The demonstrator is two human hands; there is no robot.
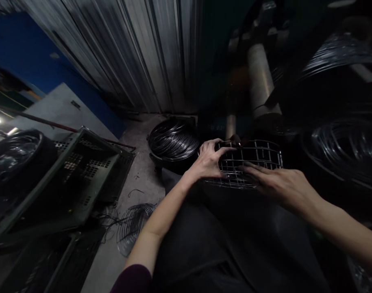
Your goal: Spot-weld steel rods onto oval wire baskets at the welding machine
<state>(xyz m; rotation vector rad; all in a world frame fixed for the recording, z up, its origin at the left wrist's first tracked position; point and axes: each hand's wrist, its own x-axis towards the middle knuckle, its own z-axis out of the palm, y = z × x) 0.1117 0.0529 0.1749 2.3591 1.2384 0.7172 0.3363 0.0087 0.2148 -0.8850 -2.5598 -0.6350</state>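
A wire basket [262, 154] of thin metal rods sits above my dark-covered lap, close to a machine. My left hand [208, 160] grips its left end, thumb and fingers spread over the rim and side. With fingers stretched out, my right hand [274, 181] lies against the near side of the basket; its thumb is hidden, and no grasp shows. The lower part of the basket blends into the dark cloth [222, 228]. A metal rod [231, 126] of the machine stands just behind the basket.
A tub of black wire rings [175, 140] stands beyond my left hand. Dark plastic crates [91, 179] are at left, with round wire grilles [137, 224] on the floor. The machine's thick cylinder [262, 77] rises behind the basket. Shiny wire pieces [347, 150] lie at right.
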